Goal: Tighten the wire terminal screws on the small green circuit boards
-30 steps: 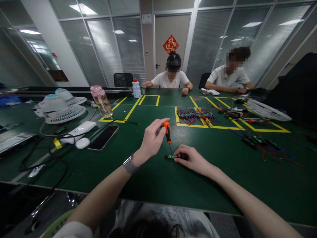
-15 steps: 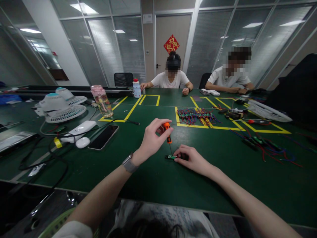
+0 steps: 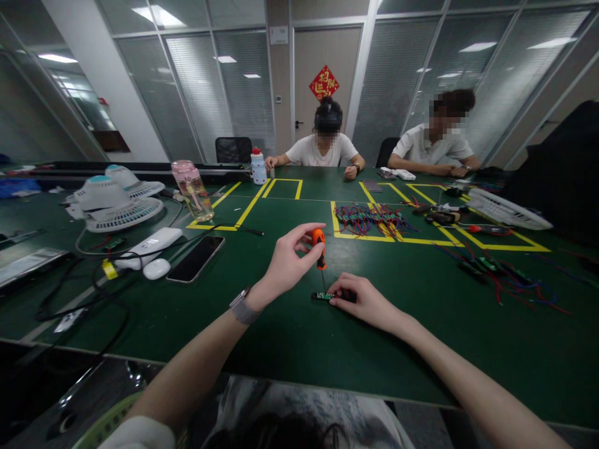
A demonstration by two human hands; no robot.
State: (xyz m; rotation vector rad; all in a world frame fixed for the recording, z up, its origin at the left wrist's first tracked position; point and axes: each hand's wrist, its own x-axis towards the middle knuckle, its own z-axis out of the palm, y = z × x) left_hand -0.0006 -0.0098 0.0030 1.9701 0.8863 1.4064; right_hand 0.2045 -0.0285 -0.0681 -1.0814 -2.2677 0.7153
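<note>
My left hand [image 3: 287,262] grips a small screwdriver with an orange handle [image 3: 319,246], held upright with its tip down on a small green circuit board [image 3: 322,296]. The board lies flat on the green table [image 3: 290,337]. My right hand [image 3: 362,299] pins the board's right end down with its fingertips. A grey watch is on my left wrist.
A black phone [image 3: 195,258], a white mouse [image 3: 156,269], a white box and black cables lie to the left, with two white fans [image 3: 116,206] and a pink bottle [image 3: 191,190] behind. Wired boards [image 3: 369,218] fill a yellow-taped square. More wires lie right. Two people sit opposite.
My left fingers have shifted around the screwdriver handle, which shows more now and stands a little straighter. My right hand and the board have stayed in place.
</note>
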